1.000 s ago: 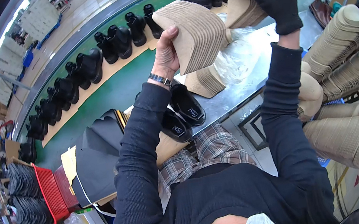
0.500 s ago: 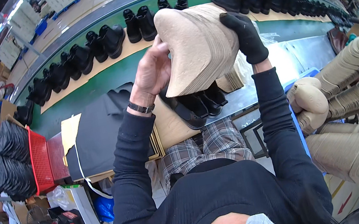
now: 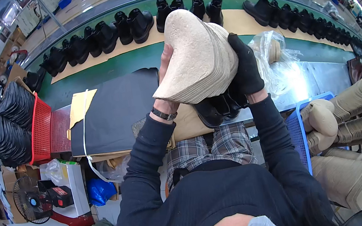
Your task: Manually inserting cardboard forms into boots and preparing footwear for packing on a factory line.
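Observation:
A thick stack of nested, curved beige shoe insoles is held up above the table, broad faces toward me. My bare left hand grips its left side, with the lower palm under the pointed corner; some fingers are hidden behind it. On the opposite side, my right hand, in a black glove, is closed round the edge. Black shoes stand right below the stack at the table's near edge, partly covered by it. A clear plastic bag with beige pieces inside lies close to the glove.
Rows of black shoes line the green surface beyond. Flat black sheets lie at left, beside a red basket holding dark nested pieces. At right, a blue basket holds several more insole stacks. A fan stands lower left.
The stack has come slightly lower and nearer to me, its face turned more toward me. My left hand has shifted from an open pose at its side to a grip under its corner.

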A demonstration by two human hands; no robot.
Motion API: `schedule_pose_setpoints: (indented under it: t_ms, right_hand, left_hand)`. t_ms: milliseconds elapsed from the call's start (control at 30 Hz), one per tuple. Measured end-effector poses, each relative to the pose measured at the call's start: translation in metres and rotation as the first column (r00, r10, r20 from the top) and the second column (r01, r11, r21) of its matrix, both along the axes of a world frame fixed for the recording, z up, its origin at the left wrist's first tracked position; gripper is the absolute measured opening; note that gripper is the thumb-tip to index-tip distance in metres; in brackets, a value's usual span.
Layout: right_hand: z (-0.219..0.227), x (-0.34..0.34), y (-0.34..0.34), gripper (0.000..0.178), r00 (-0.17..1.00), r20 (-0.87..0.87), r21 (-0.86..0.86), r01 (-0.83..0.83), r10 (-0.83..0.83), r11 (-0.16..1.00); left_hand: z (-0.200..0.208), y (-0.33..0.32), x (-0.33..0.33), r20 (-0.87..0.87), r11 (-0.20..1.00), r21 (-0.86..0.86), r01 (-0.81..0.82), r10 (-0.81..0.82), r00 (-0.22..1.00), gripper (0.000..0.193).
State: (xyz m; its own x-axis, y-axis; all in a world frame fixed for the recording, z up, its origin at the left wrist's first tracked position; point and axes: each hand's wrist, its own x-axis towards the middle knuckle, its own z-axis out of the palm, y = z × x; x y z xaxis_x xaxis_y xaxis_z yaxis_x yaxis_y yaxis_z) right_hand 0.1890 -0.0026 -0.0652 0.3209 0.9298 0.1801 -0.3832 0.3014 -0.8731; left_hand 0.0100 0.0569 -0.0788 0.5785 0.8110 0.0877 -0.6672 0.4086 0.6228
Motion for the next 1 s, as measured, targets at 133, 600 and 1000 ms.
schedule_pose_setpoints:
  t_ms: [133,600,1000]
  right_hand:
    - [-0.009,-0.022,-0.005,0.036,0.989,-0.135,-0.049,0.058,-0.064,0.997]
    - [-0.03,-0.099,-0.006,0.046,0.929,0.24,-0.09,-0.269,0.283,0.959]
    - [-0.01,-0.134,-0.024,0.061,0.881,0.206,-0.124,-0.407,0.425,0.905]
  left_hand:
    - [-0.011,-0.01,-0.027,0.408,0.935,-0.146,0.323,-0.24,0.881,0.064]
    - [-0.051,-0.063,-0.102,0.891,0.946,-0.219,0.237,0.095,0.444,0.072]
    - [-0.065,-0.076,-0.172,-0.056,0.417,0.329,-0.847,0.904,0.424,0.07]
